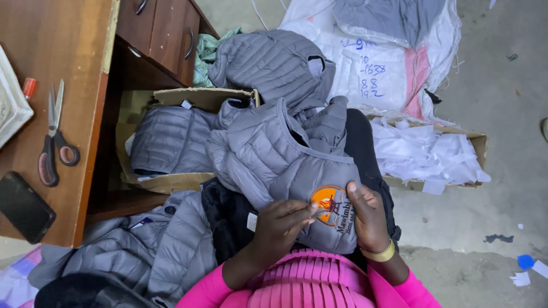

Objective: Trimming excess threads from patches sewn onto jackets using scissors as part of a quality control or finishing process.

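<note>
A grey padded jacket (279, 154) is laid across the person's lap, its orange round badge (329, 204) turned up. The left hand (282, 225) is pressed on the jacket just beside the badge, its fingertips (307, 212) pinched at the badge's near edge; whether a thread or small tool is held between them cannot be told. The right hand (368, 214) is laid flat along the badge's other side, thumb on the fabric, so the cloth is held taut between the two hands, which are kept close but not touching. More grey jackets are piled in a cardboard box (171, 142) and on the floor at the left. Scissors (54, 137) and a phone (24, 206) are left on the desk (63, 51), well apart from the hands. It is judged that the slippery quilted cloth could slide off the lap if the right hand's pressure is eased, and that the thin shell could be snagged or torn if the badge's edge is pulled too hard.
</note>
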